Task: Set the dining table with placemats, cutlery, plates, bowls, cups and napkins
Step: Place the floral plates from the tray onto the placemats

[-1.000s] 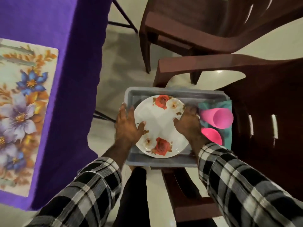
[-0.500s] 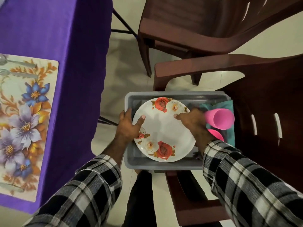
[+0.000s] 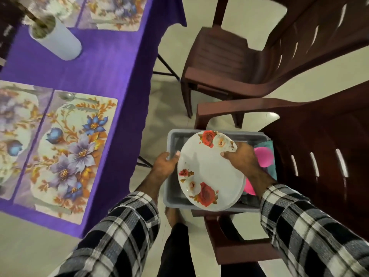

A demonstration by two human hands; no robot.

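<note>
My left hand (image 3: 166, 163): at the left rim of the plate, lower centre of the frame, thumb curled over the rim's top face and the other fingers hidden under it, gripping.
My right hand (image 3: 240, 158): on the plate's upper right edge, thumb lying on the white face and the rest wrapped round the back, also gripping.
Plate (image 3: 209, 168): white with red roses at its top and bottom, held between both my hands and tilted, over the grey tub.
Grey tub (image 3: 171, 196): rests on the seat of the near brown chair (image 3: 319, 166), right of centre; its left wall and near edge show beside and below the plate.
Pink cups (image 3: 263, 156): in the tub's right end, just past my right hand, on a teal cloth (image 3: 271, 172); partly hidden, so I cannot tell how many.
Placemat (image 3: 65, 154): floral, in the left of the frame on the purple tablecloth (image 3: 111, 66), with a spoon (image 3: 68, 96) and a fork (image 3: 69, 106) along its far edge.
Other placemats: one touching its left side, more at the upper left, blurred.
White cylinder (image 3: 58, 42): upper left on the cloth, something dark inside it.
Second brown chair (image 3: 229, 56): upper right, beyond the first.
My sleeves: black-and-white check, along the bottom of the frame.
</note>
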